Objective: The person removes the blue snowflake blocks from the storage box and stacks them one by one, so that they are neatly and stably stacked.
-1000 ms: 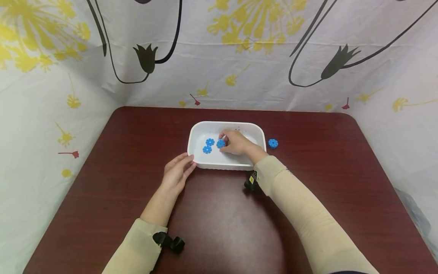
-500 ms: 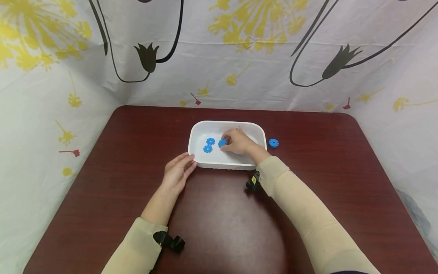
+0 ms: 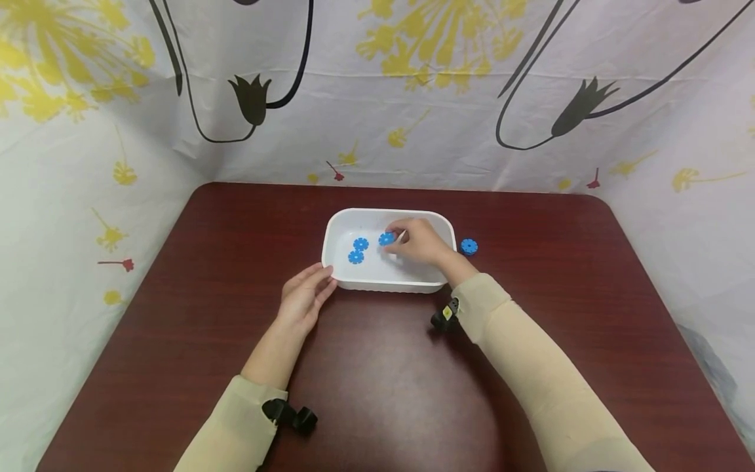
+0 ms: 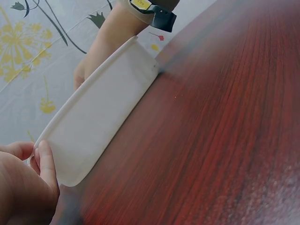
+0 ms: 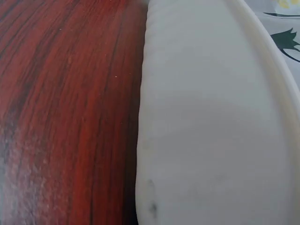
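Observation:
A white plastic tray (image 3: 386, 286) stands on the table. My left hand (image 3: 303, 298) grips its near left corner; in the left wrist view, fingers (image 4: 47, 161) lie against the outer wall at the rim. My right hand (image 3: 423, 242) reaches over the near wall and pinches a blue notched disc (image 3: 386, 238) between thumb and fingertips, inside the tray. Left of it, a blue notched disc (image 3: 361, 244) and another blue notched disc (image 3: 356, 257) lie on the tray floor. The tray's wall (image 5: 211, 117) fills much of the right wrist view, which hides the right hand.
Outside the tray, just beyond its right end, sits a small stack of blue notched discs (image 3: 468, 246). The dark red wooden table (image 3: 236, 314) extends around the tray. A white patterned sheet (image 3: 377, 131) hangs behind the table and along its sides.
My right hand has shifted slightly right and toward the far wall with the blue disc pinched in it. The left hand keeps its place on the tray corner.

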Demonstrator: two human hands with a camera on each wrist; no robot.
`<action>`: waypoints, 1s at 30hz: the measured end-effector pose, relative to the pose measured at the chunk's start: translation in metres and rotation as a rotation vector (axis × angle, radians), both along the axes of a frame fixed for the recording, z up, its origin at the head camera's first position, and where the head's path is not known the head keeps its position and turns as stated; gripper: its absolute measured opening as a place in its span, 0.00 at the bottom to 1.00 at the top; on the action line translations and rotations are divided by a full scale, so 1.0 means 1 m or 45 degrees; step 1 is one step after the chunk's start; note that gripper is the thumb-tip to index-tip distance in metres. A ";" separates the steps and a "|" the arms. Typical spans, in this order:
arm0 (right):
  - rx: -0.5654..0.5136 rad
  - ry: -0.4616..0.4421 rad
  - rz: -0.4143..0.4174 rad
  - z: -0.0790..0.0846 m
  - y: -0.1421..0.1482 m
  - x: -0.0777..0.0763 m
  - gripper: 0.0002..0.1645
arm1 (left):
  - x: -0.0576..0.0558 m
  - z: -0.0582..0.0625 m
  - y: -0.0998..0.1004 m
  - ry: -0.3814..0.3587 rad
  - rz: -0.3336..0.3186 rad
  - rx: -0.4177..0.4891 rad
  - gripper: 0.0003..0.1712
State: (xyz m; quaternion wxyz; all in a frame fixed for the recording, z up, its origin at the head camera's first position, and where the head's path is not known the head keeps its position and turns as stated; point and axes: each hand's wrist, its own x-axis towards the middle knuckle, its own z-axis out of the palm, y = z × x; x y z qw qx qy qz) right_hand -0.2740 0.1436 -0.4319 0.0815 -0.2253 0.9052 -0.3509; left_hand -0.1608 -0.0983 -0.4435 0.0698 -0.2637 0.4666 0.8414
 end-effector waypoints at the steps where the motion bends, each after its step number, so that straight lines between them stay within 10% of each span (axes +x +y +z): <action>1: -0.008 0.006 -0.005 0.001 0.001 0.000 0.22 | 0.000 0.000 0.000 0.001 0.000 0.001 0.22; 30: -0.172 0.153 -0.182 0.026 0.043 0.010 0.22 | 0.001 0.000 0.000 0.006 -0.003 -0.005 0.21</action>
